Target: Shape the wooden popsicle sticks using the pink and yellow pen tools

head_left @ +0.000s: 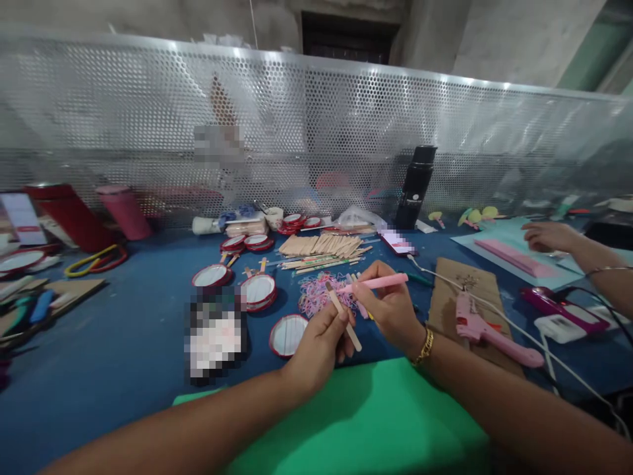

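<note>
Holding stick [353,338] and pen [388,282], hands [324,333] face capped flask [414,194], contents hidden.

A: What's at the back of the counter [143,310]?
B: Perf. metal screen [356,99], runs full width. Blk flask [414,191] in front of it, lit ph. [395,242] near its base w/ a white cord [412,262].
A: Far L?
B: Red btl. [72,218], pink btl. [126,212] to its R, 2nd lit ph. [22,219] to its L.
A: Behind the screen?
B: Grey wall [445,36] w/ dark opening [349,38], approx. top ctr.
</note>
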`<action>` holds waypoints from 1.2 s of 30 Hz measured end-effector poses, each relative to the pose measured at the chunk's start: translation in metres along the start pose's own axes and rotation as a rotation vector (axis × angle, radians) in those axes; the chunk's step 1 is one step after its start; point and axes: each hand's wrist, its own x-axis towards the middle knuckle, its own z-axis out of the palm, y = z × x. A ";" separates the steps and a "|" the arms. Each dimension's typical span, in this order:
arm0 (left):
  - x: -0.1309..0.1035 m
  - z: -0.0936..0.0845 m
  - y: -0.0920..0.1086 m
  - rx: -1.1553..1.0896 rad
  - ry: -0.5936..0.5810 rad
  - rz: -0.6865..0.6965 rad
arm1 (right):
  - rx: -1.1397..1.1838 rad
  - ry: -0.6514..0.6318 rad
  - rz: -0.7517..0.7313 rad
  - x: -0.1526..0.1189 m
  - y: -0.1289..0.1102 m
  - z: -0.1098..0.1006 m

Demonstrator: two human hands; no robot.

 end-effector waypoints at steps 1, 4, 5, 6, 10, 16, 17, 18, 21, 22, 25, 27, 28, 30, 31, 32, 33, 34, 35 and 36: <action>0.000 0.000 0.000 0.001 -0.001 -0.001 | 0.009 -0.005 0.002 0.000 0.000 0.000; 0.000 -0.001 0.000 0.010 -0.005 -0.011 | 0.004 -0.008 0.025 0.000 -0.002 0.001; 0.000 -0.001 0.001 0.013 -0.006 -0.014 | -0.008 -0.005 0.034 0.000 -0.003 0.002; -0.001 -0.002 0.001 0.017 -0.012 -0.019 | -0.022 -0.002 0.042 0.000 -0.003 0.002; -0.001 -0.003 -0.001 0.014 -0.014 -0.050 | -0.045 -0.039 0.052 -0.002 -0.005 0.006; -0.003 -0.001 -0.004 0.008 -0.011 -0.072 | -0.091 -0.056 0.051 -0.007 -0.004 0.006; -0.003 0.000 -0.004 0.010 -0.009 -0.074 | -0.097 -0.062 0.054 -0.007 -0.003 0.006; -0.003 0.000 -0.005 0.012 -0.002 -0.073 | -0.100 -0.070 0.057 -0.007 -0.002 0.006; -0.003 0.000 -0.006 0.012 0.003 -0.074 | -0.103 -0.080 0.050 -0.006 -0.001 0.005; -0.003 0.000 -0.005 0.008 0.002 -0.076 | -0.112 -0.079 0.043 -0.006 -0.001 0.004; -0.003 -0.001 -0.004 -0.005 -0.002 -0.080 | -0.171 -0.059 0.009 -0.003 0.001 0.002; -0.003 -0.001 -0.002 -0.008 0.000 -0.084 | -0.196 -0.040 0.012 -0.001 0.003 0.001; -0.003 -0.001 -0.001 -0.003 0.001 -0.087 | -0.193 -0.033 0.027 0.000 0.003 0.001; -0.004 -0.002 0.000 0.008 0.002 -0.088 | -0.171 -0.016 0.059 0.000 0.003 0.001; -0.004 -0.002 0.000 0.013 0.004 -0.085 | -0.161 -0.009 0.066 0.000 0.003 0.001; -0.004 -0.002 0.001 0.016 0.005 -0.080 | -0.153 -0.009 0.067 -0.001 0.002 0.001; -0.004 -0.002 0.001 0.018 0.007 -0.077 | -0.144 -0.013 0.063 -0.002 0.001 0.002; -0.004 -0.002 0.001 0.019 0.007 -0.075 | -0.131 -0.022 0.059 -0.002 0.000 0.002; -0.004 -0.002 0.001 0.019 0.006 -0.074 | -0.115 -0.033 0.053 -0.003 -0.002 0.003; -0.004 -0.003 0.001 0.017 0.003 -0.076 | -0.101 -0.043 0.046 -0.004 -0.004 0.003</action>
